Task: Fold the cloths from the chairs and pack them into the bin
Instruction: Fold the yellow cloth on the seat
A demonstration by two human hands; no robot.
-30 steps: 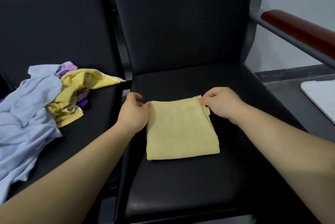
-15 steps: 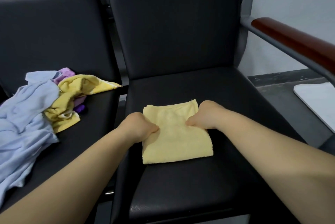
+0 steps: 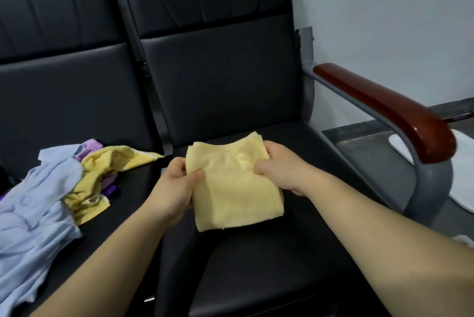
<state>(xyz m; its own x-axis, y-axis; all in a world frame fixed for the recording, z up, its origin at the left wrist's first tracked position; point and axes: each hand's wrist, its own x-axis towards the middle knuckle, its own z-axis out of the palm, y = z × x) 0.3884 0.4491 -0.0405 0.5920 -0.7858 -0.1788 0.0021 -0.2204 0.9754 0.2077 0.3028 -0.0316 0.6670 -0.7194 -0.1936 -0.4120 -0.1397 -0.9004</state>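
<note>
Folded pale-yellow terry cloth point(image 3: 236, 188), a compact rectangle of several layers, held by both hands above the black padded chair seat point(image 3: 256, 270); whether its lower edge touches the seat cannot be told. The left hand point(image 3: 174, 188) grips the left edge with the thumb on top and the fingers curled beneath; the right hand point(image 3: 279, 165) pinches the right edge near the upper corner, gathering a small ridge of fabric. On the neighbouring black chair seat point(image 3: 133, 188), to the left, lies an unfolded heap: a light-blue cloth point(image 3: 33, 214), a second yellow cloth point(image 3: 107, 162) and a purple cloth point(image 3: 89, 146). A red-brown wooden armrest point(image 3: 384, 108) bounds the right side, and beyond it a white flat object point(image 3: 461, 175) is partly visible; no bin can be identified. The cloth appears light, soft and limp, with a napped surface unlikely to slip. Held by one edge only, the layers would probably sag open, so support at two opposite edges, or a palm beneath, seems advisable during transfer to the bin.
</note>
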